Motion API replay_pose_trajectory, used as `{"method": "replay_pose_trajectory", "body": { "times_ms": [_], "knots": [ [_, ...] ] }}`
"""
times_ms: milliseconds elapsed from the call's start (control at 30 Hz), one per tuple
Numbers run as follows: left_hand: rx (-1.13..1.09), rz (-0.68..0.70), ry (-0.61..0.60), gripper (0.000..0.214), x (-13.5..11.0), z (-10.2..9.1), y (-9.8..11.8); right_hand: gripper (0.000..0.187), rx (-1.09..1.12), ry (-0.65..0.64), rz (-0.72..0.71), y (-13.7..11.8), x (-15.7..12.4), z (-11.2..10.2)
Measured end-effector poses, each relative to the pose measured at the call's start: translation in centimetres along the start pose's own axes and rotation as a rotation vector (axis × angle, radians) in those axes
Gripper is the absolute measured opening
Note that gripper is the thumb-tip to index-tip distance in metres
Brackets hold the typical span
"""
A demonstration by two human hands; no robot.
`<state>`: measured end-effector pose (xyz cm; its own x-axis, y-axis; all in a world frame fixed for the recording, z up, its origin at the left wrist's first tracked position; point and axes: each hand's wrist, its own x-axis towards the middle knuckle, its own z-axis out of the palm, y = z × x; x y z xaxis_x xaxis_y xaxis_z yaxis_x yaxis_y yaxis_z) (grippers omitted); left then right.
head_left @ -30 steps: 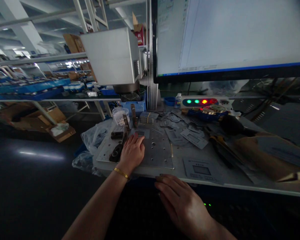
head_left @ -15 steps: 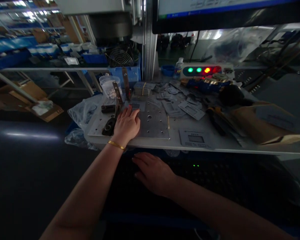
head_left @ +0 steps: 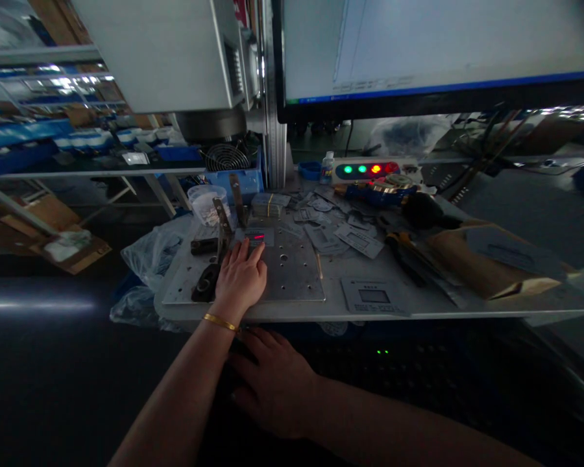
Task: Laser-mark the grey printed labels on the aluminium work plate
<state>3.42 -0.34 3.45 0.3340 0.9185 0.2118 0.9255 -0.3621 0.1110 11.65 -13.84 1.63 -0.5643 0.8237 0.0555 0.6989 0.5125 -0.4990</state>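
Presently the left hand (head_left: pixel 241 279) lies flat, palm down and fingers spread, on a metal fixture plate (head_left: pixel 292 275) at the front of the workbench (head_left: pixel 418 305). It grips nothing. Its fingertips (head_left: pixel 253 253) press on the near edge of a small grey panel piece (head_left: pixel 259 235) set at the far end of the plate. That piece lies flat, its long axis running left to right across the bench, its near long edge toward the person. A short red line of light shows on its face, also running left to right. A gold bangle (head_left: pixel 220 322) sits on the left wrist.

The right hand (head_left: pixel 272 379) rests palm down, fingers extended and loosely open, below the bench edge on a dark surface; what lies under it cannot be made out in the gloom. It holds nothing visible.

Just left of the left hand, dark clamp pieces (head_left: pixel 205 282) sit on the plate, with upright metal arms (head_left: pixel 222 220) behind them. A clear plastic cup (head_left: pixel 207 202) stands beyond. A similar flat panel (head_left: pixel 374 296) lies near the bench front, right of the plate, and more are scattered farther back (head_left: pixel 357 240). A box with green and red lamps (head_left: pixel 367 170) stands at the rear, beneath a lit monitor (head_left: pixel 438 52).
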Motion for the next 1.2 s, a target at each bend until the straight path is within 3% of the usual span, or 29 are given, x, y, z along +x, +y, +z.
{"method": "replay_pose_trajectory", "body": {
  "times_ms": [133, 300, 500, 833, 1200],
  "knots": [
    [0.012, -0.006, -0.001, 0.046, 0.0, 0.0, 0.0, 0.049, 0.058, 0.029, 0.011, 0.5, -2.5, -1.0],
    [0.008, -0.007, 0.006, 0.046, 0.0, 0.1, -0.1, 0.055, 0.055, -0.063, 0.035, 1.8, -4.7, -0.5],
    [0.013, 0.012, 0.034, 0.045, -0.1, -0.1, 0.0, 0.056, 0.057, -0.095, 0.024, 2.2, -4.6, 0.0],
    [0.016, 0.042, 0.064, 0.042, -0.2, -0.1, -0.1, 0.053, 0.054, -0.020, 0.017, 2.3, -4.9, 1.2],
    [0.032, 0.028, 0.066, 0.042, -0.2, -0.1, 0.1, 0.054, 0.100, -0.126, 0.074, 1.8, -4.8, -0.2]
  ]
}}
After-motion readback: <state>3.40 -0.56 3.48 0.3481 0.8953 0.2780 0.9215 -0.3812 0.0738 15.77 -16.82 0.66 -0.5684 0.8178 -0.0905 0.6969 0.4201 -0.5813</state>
